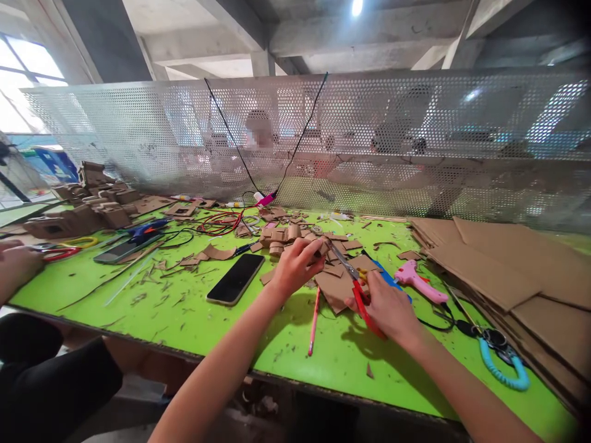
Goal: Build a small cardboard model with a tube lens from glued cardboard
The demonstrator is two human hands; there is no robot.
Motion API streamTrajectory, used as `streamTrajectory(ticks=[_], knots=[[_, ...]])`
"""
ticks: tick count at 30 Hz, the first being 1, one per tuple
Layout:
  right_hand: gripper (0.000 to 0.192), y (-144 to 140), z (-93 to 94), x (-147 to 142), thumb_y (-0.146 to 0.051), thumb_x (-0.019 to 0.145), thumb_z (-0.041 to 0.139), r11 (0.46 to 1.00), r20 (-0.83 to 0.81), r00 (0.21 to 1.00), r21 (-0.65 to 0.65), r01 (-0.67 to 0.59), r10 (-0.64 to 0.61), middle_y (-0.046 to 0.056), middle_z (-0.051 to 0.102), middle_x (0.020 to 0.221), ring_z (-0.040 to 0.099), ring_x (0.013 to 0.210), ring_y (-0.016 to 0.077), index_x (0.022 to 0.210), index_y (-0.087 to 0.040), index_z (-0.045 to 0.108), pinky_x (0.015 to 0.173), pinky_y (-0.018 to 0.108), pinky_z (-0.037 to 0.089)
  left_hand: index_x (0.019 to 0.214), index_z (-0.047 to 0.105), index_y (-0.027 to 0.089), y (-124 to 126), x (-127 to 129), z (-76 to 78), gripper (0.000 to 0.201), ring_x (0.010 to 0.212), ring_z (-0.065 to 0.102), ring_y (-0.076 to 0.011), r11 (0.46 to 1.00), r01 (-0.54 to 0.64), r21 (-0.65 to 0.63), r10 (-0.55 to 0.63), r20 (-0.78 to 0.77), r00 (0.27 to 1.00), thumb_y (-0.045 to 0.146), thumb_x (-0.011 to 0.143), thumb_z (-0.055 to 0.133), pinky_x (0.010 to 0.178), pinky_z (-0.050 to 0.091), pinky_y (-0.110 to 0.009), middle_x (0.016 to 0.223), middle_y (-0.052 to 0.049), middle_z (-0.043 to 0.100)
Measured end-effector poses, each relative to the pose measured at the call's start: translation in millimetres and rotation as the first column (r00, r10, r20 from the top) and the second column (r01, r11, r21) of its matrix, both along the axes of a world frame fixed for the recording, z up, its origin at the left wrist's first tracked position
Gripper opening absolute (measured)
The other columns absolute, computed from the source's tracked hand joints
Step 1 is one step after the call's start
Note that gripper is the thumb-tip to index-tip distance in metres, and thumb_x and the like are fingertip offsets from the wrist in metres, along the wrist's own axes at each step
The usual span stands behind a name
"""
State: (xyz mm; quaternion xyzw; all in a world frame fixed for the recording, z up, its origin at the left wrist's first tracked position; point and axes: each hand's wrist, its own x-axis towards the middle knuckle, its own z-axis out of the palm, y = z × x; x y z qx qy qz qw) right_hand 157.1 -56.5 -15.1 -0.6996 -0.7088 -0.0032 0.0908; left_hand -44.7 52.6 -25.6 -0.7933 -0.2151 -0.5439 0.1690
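My left hand (pixel 297 266) is closed on a small piece of brown cardboard (pixel 323 248), partly hidden by the fingers. In my right hand (pixel 386 306) is a pair of scissors (pixel 364 307) with red handles, its blades reaching toward that piece. Beneath the hands, a larger cardboard sheet (pixel 336 289) lies on the green table (pixel 272 351). A pencil (pixel 314 323) rests just below it. Small rolled cardboard pieces (pixel 277 237) are heaped behind my left hand.
A black phone (pixel 236 279) lies left of my hands. On the right are a pink glue gun (pixel 420 282), stacked cardboard sheets (pixel 489 264) and a turquoise coil (pixel 503 369). At far left, a co-worker's hand (pixel 18 267) is near other scissors (pixel 60 252). A perforated metal screen (pixel 295 141) stands behind.
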Motion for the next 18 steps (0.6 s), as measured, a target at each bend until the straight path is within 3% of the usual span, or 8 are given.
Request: streamTrajectory(ticks=[4,10,18], knots=[[0.048,0.9,2.0,-1.1,-0.064,0.088,0.031,0.999,0.046,0.998,0.008,0.047,-0.047,0.012,0.061,0.107,0.065,0.09,0.0298,0.098,-0.019,0.046,0.058,0.032,0.035,0.111,0.05,0.018,-4.2,6.4,-1.6,0.033,0.061,0.057,-0.0105,0.994,0.041,-0.1,-0.032,0.094,0.995,0.026,0.082,0.063,0.057,0.051,-0.023,0.086,-0.003,0.055],[0.052,1.4,-0.3,-2.7,-0.064,0.089,0.028,0.994,0.127,0.987,0.064,0.094,-0.102,0.014,0.062,0.106,0.066,0.084,0.0297,0.099,-0.018,0.049,0.058,0.034,0.038,0.099,0.053,0.019,-13.6,22.6,-6.9,0.025,0.057,0.058,-0.0061,0.912,0.284,-0.296,-0.18,0.332,0.926,0.023,0.078,0.066,0.051,0.05,-0.017,0.082,0.002,0.051],[0.057,0.4,5.7,3.7,-0.063,0.089,0.028,0.997,0.211,0.976,0.057,0.049,-0.06,0.016,0.066,0.102,0.067,0.085,0.0319,0.101,-0.014,0.054,0.064,0.036,0.043,0.095,0.056,0.019,-12.5,16.7,-0.4,0.021,0.066,0.058,-0.01,0.938,0.225,-0.262,-0.165,0.232,0.959,0.019,0.077,0.066,0.058,0.052,-0.022,0.08,0.001,0.051]])
